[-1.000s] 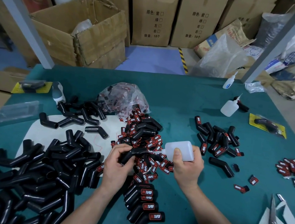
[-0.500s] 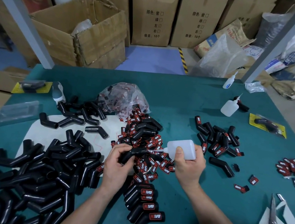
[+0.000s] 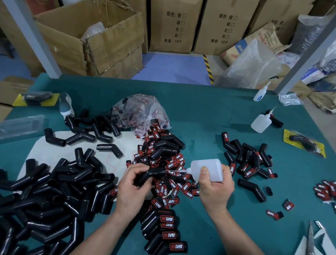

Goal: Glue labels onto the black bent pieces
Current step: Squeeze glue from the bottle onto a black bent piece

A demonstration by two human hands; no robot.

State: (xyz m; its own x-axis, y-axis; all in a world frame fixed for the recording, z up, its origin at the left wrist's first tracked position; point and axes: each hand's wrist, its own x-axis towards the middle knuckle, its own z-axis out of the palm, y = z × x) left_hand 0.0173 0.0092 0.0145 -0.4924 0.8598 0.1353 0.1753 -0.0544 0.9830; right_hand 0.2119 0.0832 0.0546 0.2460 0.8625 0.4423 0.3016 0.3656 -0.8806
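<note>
Head view: the left hand (image 3: 132, 188) gripped 1 black bent piece (image 3: 148, 174) mid-counter (image 3: 206, 115); the right hand (image 3: 215, 189) clasped the glue bottle (image 3: 208, 169), nozzle just beside it. The piece looked light, stiff and slick, best held by 1 leg.

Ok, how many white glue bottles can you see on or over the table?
3. One bottle gripped by the right hand; a second bottle far right on the table; a third bottle at its far edge. Others may be hidden under clutter.
</note>
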